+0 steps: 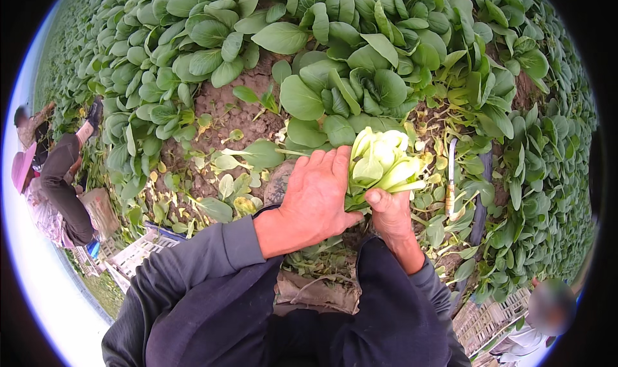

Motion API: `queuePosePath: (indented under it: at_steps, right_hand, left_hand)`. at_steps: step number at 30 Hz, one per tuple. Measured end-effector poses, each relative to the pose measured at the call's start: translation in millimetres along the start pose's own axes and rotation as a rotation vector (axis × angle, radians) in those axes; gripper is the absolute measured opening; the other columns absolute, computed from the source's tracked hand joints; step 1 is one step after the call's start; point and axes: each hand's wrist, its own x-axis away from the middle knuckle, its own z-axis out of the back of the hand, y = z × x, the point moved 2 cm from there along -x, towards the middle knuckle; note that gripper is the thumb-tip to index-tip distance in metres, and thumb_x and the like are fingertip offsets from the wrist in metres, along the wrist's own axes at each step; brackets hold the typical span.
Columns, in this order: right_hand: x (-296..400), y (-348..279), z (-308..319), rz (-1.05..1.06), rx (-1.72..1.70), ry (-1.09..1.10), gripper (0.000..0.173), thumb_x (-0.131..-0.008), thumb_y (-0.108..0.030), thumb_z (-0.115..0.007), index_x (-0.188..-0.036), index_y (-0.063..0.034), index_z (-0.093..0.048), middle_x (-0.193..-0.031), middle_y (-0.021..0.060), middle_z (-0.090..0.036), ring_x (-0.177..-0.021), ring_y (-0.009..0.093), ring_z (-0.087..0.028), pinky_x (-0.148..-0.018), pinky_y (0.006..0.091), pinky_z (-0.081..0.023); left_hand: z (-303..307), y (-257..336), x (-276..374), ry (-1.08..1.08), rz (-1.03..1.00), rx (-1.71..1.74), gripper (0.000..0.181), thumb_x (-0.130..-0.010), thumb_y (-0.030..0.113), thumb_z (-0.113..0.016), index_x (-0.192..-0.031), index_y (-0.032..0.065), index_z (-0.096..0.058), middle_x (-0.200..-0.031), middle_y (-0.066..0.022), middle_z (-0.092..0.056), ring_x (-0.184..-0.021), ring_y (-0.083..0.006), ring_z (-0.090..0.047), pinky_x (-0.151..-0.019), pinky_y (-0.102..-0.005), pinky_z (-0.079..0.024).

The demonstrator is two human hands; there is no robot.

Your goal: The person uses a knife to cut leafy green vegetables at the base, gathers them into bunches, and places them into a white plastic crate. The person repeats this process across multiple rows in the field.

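A bunch of bok choy [381, 162] lies between my two hands, its pale stem ends turned up and its green leaves mostly hidden underneath. My left hand [316, 198] presses against its left side with the fingers close together. From below and to the right, my right hand [393, 215] grips it, thumb over the stems. A sickle [451, 178] with a curved blade and a light handle rests on cut leaves to the right of the bunch. Growing bok choy [347, 89] stands just beyond my hands.
Loose leaves [258, 154] and soil [231, 106] lie ahead and left. A dark hose [480, 207] runs along the right. Plastic crates [140, 253] stand lower left, another crate [492, 318] lower right. People are at work at far left [58, 188] and lower right [524, 340].
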Motion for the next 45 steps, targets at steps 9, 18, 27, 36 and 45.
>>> queuePosePath:
  at_steps: [9,18,27,36,45]
  right_hand:
    - [-22,6,-54,0.042,-0.025,-0.028,0.081,-0.075,-0.036,-0.084,-0.135,0.0006,-0.044,-0.122,0.0088,-0.058,-0.110,0.020,-0.058,-0.095,0.0355,-0.047]
    - [-35,-13,-108,0.086,0.554,-0.272,0.082,-0.076,-0.060,-0.076,-0.124,0.0026,-0.053,-0.103,0.0111,-0.065,-0.095,0.020,-0.061,-0.085,0.0356,-0.049]
    - [-36,-116,-175,0.760,1.349,-0.558,0.062,-0.070,-0.014,-0.081,-0.127,-0.0075,-0.056,-0.123,0.0161,-0.058,-0.106,0.033,-0.061,-0.082,0.0392,-0.051]
    - [-72,-105,-219,0.631,1.477,-0.815,0.015,-0.091,-0.013,-0.066,-0.100,-0.0018,-0.068,-0.083,0.0092,-0.066,-0.070,0.023,-0.063,-0.064,0.0328,-0.049]
    - [-19,-124,-267,0.883,1.436,-0.948,0.013,-0.082,-0.008,-0.070,-0.090,-0.0027,-0.062,-0.076,0.0083,-0.058,-0.065,0.025,-0.061,-0.056,0.0363,-0.046]
  left_hand:
    - [7,-35,9,-0.002,0.423,0.716,0.085,-0.063,0.032,-0.081,-0.127,-0.0097,-0.043,-0.096,-0.0263,-0.068,-0.091,-0.0406,-0.068,-0.081,-0.0428,-0.055]
    - [22,-66,40,0.310,0.441,0.913,0.052,-0.062,0.012,-0.077,-0.107,-0.0070,-0.058,-0.088,-0.0225,-0.070,-0.084,-0.0337,-0.071,-0.075,-0.0388,-0.055]
    - [53,-88,65,0.329,0.534,0.709,0.050,-0.060,0.008,-0.073,-0.106,-0.0062,-0.060,-0.084,-0.0239,-0.068,-0.080,-0.0390,-0.068,-0.073,-0.0421,-0.054]
    - [95,-71,81,0.318,0.439,0.495,0.047,-0.063,0.008,-0.069,-0.108,-0.0015,-0.058,-0.074,-0.0224,-0.065,-0.075,-0.0428,-0.065,-0.068,-0.0484,-0.053]
    - [120,-68,113,0.435,0.465,0.557,0.043,-0.066,0.010,-0.071,-0.107,0.0029,-0.060,-0.078,-0.0210,-0.066,-0.078,-0.0419,-0.066,-0.069,-0.0494,-0.053]
